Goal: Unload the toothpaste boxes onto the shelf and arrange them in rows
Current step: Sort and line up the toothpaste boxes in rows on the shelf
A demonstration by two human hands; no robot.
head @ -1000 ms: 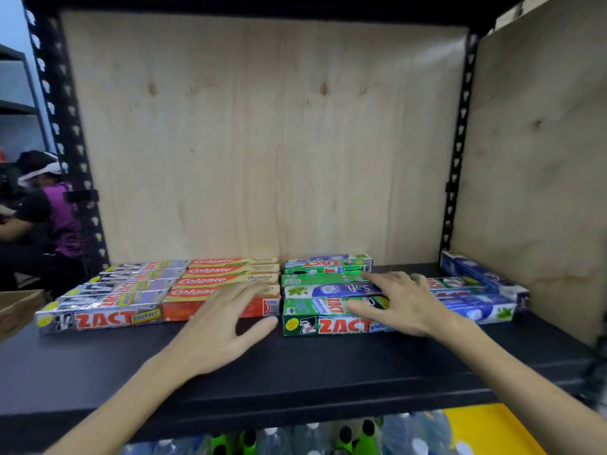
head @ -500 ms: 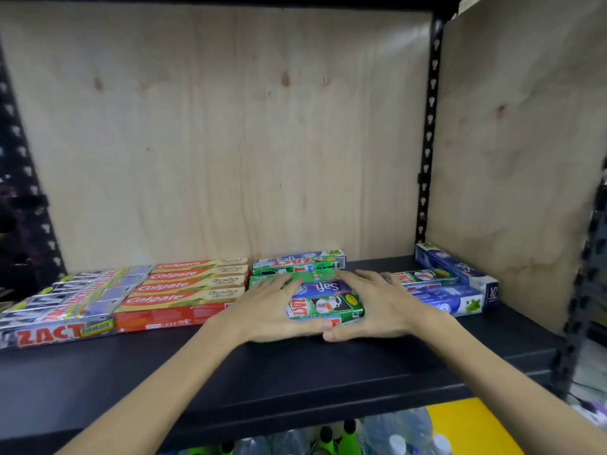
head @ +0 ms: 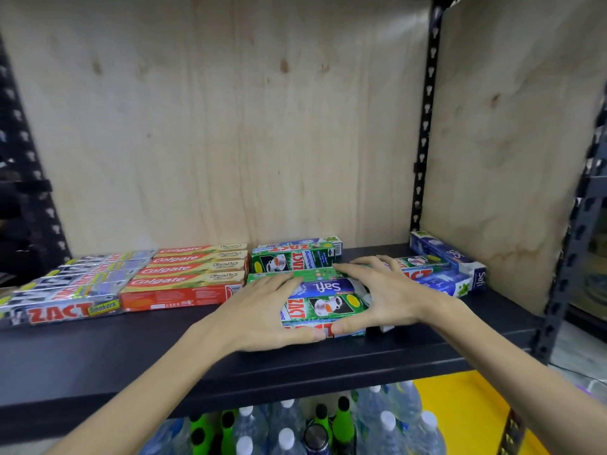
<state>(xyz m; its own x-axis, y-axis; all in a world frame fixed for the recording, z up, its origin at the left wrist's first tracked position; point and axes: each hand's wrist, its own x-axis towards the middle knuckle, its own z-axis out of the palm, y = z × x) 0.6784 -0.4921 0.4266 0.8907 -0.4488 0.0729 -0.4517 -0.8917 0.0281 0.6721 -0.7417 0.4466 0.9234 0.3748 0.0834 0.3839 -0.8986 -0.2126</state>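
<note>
On the black shelf (head: 131,349) toothpaste boxes lie flat in rows. In the middle is a group of green Zact boxes (head: 328,307) with a blue Safi box (head: 325,286) among them. My left hand (head: 262,310) lies on the group's left end and my right hand (head: 387,297) on its right end. Fingers rest over the tops, and both thumbs press the front face and nearly meet. More green Zact boxes (head: 292,259) lie behind. Red Colgate boxes (head: 190,274) and silver Zact Smokers boxes (head: 65,310) fill the left. Blue Safi boxes (head: 450,254) lie at the right, partly hidden by my right hand.
A plywood back panel (head: 230,126) and a plywood side panel (head: 509,142) close the bay, with a black perforated post (head: 425,126) between them. Below the shelf stand several capped water bottles (head: 285,428) and green bottles, beside something yellow (head: 460,418).
A second ago my hands were spread apart over the rows. They have come together onto the middle group of boxes, and the view has shifted to the right.
</note>
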